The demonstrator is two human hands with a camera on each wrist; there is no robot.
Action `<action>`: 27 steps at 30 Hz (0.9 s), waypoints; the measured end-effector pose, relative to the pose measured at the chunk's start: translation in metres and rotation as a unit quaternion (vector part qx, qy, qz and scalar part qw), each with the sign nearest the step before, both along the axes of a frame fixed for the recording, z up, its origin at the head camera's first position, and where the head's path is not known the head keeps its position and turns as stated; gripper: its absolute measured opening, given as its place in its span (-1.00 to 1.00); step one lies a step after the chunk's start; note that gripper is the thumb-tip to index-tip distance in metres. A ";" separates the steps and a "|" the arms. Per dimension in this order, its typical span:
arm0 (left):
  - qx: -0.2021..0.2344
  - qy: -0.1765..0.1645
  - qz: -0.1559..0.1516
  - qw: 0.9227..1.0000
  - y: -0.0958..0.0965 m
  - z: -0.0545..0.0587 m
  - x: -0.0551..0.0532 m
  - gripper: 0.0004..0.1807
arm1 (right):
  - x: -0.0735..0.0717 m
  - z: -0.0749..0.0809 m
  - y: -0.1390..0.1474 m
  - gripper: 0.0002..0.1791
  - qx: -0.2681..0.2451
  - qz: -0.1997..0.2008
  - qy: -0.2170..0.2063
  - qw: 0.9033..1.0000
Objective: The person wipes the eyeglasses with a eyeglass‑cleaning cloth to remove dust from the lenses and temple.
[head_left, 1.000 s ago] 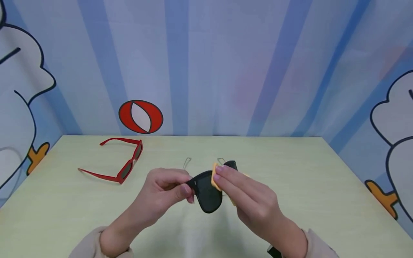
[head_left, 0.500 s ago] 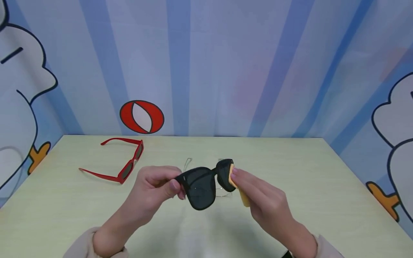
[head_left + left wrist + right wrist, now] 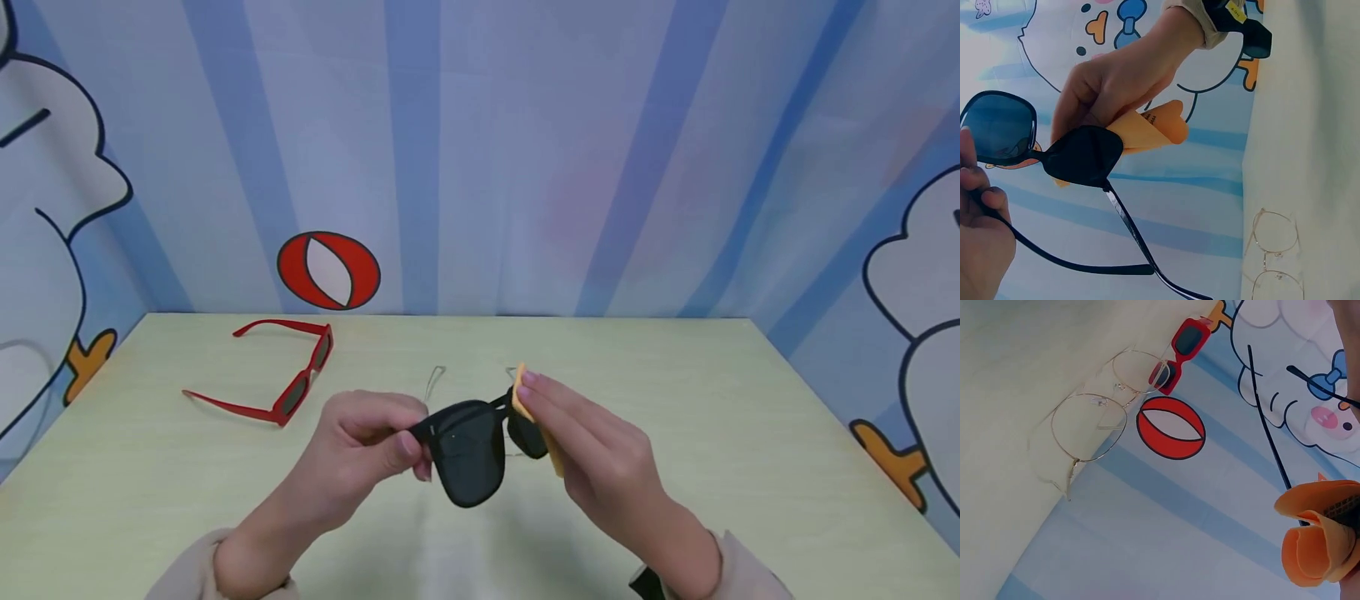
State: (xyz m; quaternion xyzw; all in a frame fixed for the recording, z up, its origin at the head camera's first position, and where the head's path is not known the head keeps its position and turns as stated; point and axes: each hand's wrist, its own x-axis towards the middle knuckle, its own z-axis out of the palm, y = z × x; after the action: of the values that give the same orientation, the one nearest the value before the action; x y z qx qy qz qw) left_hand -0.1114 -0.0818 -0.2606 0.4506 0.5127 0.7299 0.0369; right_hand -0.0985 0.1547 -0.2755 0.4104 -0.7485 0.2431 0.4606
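Black sunglasses (image 3: 468,454) are held up over the table, tilted, with their dark lenses toward the head camera. My left hand (image 3: 371,446) pinches them at the hinge on the left. In my right hand (image 3: 611,454) an orange cleaning cloth (image 3: 554,450) is folded over the right-hand lens, which it partly covers. The left wrist view shows the cloth (image 3: 1150,131) behind that lens, with the temples (image 3: 1129,225) unfolded downward. From the right wrist the rolled cloth (image 3: 1313,547) shows at the right edge, while the right fingers are mostly hidden.
Red sunglasses (image 3: 292,392) lie unfolded at the table's back left. Thin gold-rimmed glasses (image 3: 1088,428) rest on the table behind the held pair. A dark object (image 3: 647,582) shows beside the right wrist. A printed cloth backdrop (image 3: 487,167) rises at the table's back edge.
The sunglasses shifted left and turned, so both lenses show more than a second ago. My right hand with the cloth moved right along the right-hand lens, then slightly back left.
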 end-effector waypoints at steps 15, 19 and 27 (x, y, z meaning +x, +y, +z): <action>0.031 0.009 0.029 0.999 -0.001 -0.003 -0.005 -0.87 | 0.003 -0.008 -0.001 -0.67 -0.003 0.013 0.001 1.000; 0.029 0.016 0.004 0.999 0.001 -0.004 -0.004 -0.87 | 0.005 -0.001 -0.007 -0.69 0.002 0.022 -0.004 1.000; 0.023 0.020 -0.021 0.999 0.000 -0.001 0.000 -0.87 | 0.000 0.007 -0.007 -0.68 0.011 0.022 -0.025 0.999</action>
State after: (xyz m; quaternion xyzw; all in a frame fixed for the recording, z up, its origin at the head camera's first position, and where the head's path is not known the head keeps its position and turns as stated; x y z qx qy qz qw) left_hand -0.1117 -0.0817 -0.2612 0.4768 0.4871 0.7310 0.0318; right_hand -0.0989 0.1478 -0.2688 0.4254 -0.7532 0.2547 0.4322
